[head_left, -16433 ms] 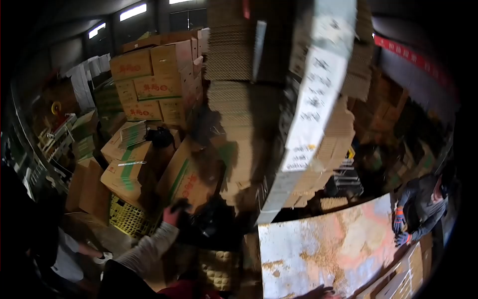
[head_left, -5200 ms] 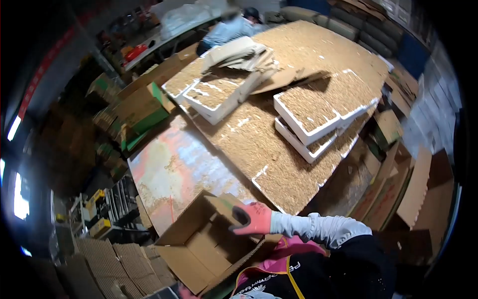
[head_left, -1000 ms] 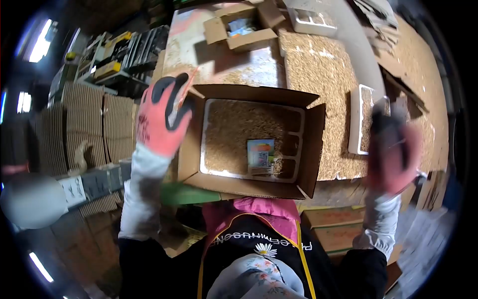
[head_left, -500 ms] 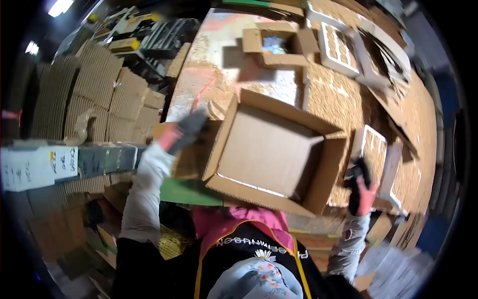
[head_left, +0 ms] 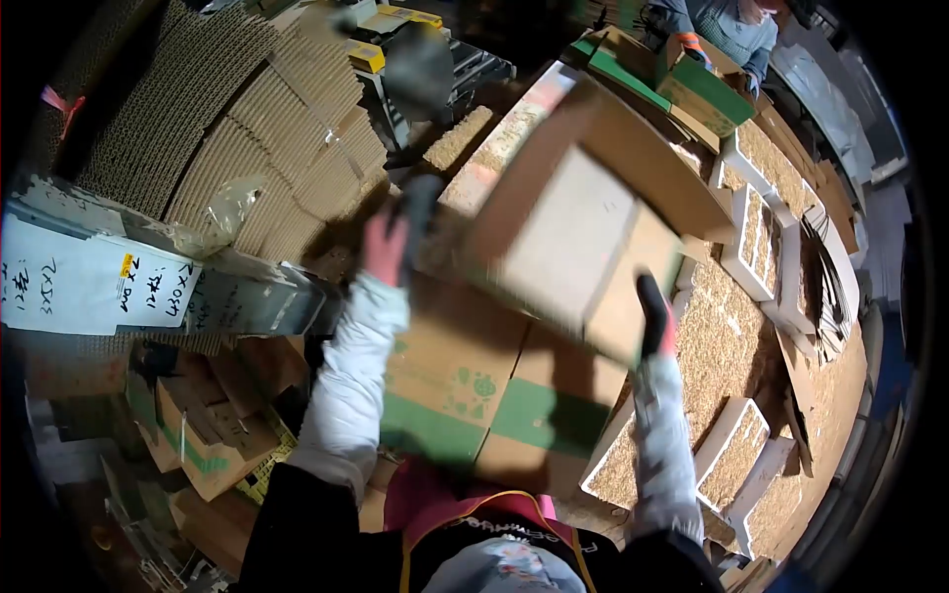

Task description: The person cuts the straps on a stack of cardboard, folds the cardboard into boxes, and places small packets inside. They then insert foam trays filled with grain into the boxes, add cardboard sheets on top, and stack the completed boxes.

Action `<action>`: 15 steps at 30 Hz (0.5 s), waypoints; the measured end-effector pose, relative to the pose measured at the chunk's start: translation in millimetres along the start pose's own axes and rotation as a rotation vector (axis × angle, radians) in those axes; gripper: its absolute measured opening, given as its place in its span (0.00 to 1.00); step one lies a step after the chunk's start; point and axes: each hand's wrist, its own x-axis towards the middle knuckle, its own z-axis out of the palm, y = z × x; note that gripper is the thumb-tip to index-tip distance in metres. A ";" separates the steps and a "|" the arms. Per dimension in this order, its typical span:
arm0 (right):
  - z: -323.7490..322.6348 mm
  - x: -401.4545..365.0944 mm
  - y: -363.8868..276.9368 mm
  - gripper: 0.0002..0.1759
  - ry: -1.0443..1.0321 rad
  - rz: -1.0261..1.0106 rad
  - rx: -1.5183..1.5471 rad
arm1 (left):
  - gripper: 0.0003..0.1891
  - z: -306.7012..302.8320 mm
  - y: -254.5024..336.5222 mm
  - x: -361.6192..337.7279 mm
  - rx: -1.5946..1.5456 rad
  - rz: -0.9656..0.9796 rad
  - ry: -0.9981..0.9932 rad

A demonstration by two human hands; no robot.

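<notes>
An open brown cardboard box (head_left: 563, 227), pale inside and blurred by motion, is tilted over the far part of the work surface. My right hand (head_left: 657, 321), in a black and pink glove, is at the box's near right edge with its fingers stretched out. My left hand (head_left: 397, 237), also gloved, is to the left of the box, apart from it, fingers extended and somewhat blurred. Between my forearms lies flat brown cardboard (head_left: 455, 395) with a green band and green print, partly in the box's shadow.
White foam trays (head_left: 727, 440) filled with tan shavings stand on the right. Stacked corrugated cardboard (head_left: 267, 128) rises at left, behind a ledge with a handwritten paper (head_left: 94, 272). At top right, another person's gloved hands (head_left: 692, 47) are at a green-and-brown carton (head_left: 704, 89).
The box has moved away from my body and tilted, uncovering the printed cardboard. My right hand has moved left to the box's edge. The view has shifted, bringing another person into sight.
</notes>
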 end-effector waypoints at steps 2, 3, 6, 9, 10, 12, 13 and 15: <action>32.8 87.5 40.0 0.26 -0.114 -0.036 0.074 | 0.13 -37.0 -43.6 16.7 0.118 0.122 0.204; 38.7 146.4 82.9 0.26 -0.158 -0.167 0.032 | 0.13 -53.5 -63.4 9.7 0.109 0.098 0.156; 85.8 191.8 95.1 0.27 -0.108 -0.213 0.098 | 0.29 -88.9 -110.6 -35.4 0.506 -0.275 -0.112; 73.9 224.3 98.3 0.30 0.090 -0.080 -0.719 | 0.33 -92.9 -168.7 -62.7 0.656 -0.282 -0.197; 69.9 210.1 86.6 0.32 0.243 -0.101 -1.156 | 0.31 -98.6 -193.7 -61.3 0.614 -0.203 -0.202; 57.9 113.9 52.3 0.34 0.196 -0.422 -0.953 | 0.29 -90.5 -164.5 -63.1 0.607 -0.374 -0.218; 43.7 67.8 65.8 0.35 0.161 -0.544 -1.162 | 0.28 -91.9 -163.3 -63.8 0.622 -0.359 -0.227; 33.5 -15.6 78.7 0.35 -0.054 -0.658 -1.477 | 0.29 -91.6 -175.2 -65.1 0.633 -0.316 -0.221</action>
